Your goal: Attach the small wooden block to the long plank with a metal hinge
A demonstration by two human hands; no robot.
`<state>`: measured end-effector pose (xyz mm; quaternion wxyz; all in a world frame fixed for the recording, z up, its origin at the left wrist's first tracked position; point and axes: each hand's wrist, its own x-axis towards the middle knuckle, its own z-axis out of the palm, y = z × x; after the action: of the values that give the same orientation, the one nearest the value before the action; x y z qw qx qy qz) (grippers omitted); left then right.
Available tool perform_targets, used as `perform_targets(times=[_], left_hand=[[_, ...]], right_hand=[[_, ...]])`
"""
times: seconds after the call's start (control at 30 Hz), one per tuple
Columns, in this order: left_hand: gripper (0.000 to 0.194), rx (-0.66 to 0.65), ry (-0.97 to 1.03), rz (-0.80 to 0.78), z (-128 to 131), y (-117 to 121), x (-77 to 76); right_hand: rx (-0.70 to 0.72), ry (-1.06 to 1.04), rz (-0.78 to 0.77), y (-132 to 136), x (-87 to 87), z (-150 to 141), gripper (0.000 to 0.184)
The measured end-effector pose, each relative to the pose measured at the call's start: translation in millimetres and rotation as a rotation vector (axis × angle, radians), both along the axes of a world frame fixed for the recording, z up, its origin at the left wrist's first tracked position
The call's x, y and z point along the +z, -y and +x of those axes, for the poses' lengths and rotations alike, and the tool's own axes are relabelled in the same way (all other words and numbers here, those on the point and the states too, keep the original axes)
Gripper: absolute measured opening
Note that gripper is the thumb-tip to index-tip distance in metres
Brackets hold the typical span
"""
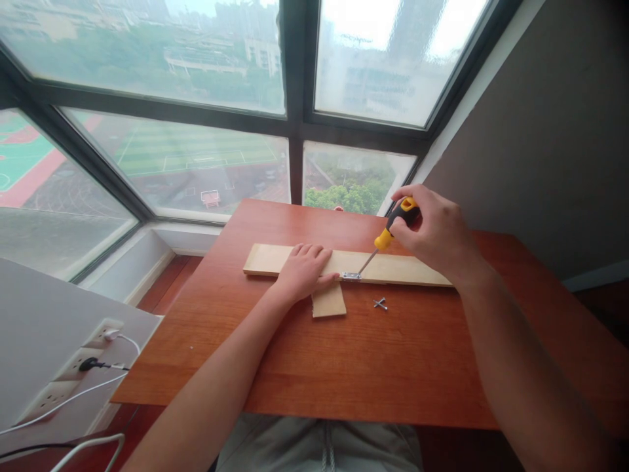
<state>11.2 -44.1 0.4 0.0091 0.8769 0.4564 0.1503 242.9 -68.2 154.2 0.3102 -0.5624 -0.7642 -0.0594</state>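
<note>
A long pale wooden board [398,267] lies across the table, with a small metal hinge [351,276] at its near edge. My left hand [305,270] rests flat on the board, its thumb stretched toward the hinge. Under that hand's near side, a short piece of wood [329,303] sticks out toward me. My right hand [435,226] grips a yellow and black screwdriver [388,233] by its handle. The screwdriver slants down to the left, its tip at the right end of the hinge. Whether a screw sits under the tip is too small to tell.
A couple of loose screws [380,303] lie crossed on the reddish-brown table [373,367], just in front of the board. Large windows [196,157] rise behind the table. Wall sockets [78,364] with plugged-in cables are at the lower left. A grey wall stands at the right.
</note>
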Motion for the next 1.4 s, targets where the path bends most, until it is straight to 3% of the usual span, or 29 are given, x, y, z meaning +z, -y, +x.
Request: perform_targets(times=[0.53, 0.8, 1.07, 1.17, 1.4], left_hand=[[0.056, -0.007, -0.010, 0.005, 0.0, -0.9, 3.5], [0.057, -0.014, -0.012, 0.005, -0.2, -2.4, 2.4], [0.056, -0.014, 0.001, 0.016, -1.3, -3.1, -2.4], [0.056, -0.014, 0.007, 0.015, -1.5, -2.7, -2.2], [0.059, -0.018, 0.005, 0.015, -1.2, -1.7, -0.4]], right_hand=[[-0.024, 0.016, 0.005, -4.6, -1.8, 6.2, 0.031], [0.025, 0.017, -0.010, -0.6, 1.5, -0.4, 0.019], [0.140, -0.134, -0.128, 3.8, 1.4, 0.6, 0.041], [0.196, -0.207, -0.167, 4.9, 0.1, 0.6, 0.040], [-0.050, 0.004, -0.039, 2.1, 0.2, -4.6, 0.023]])
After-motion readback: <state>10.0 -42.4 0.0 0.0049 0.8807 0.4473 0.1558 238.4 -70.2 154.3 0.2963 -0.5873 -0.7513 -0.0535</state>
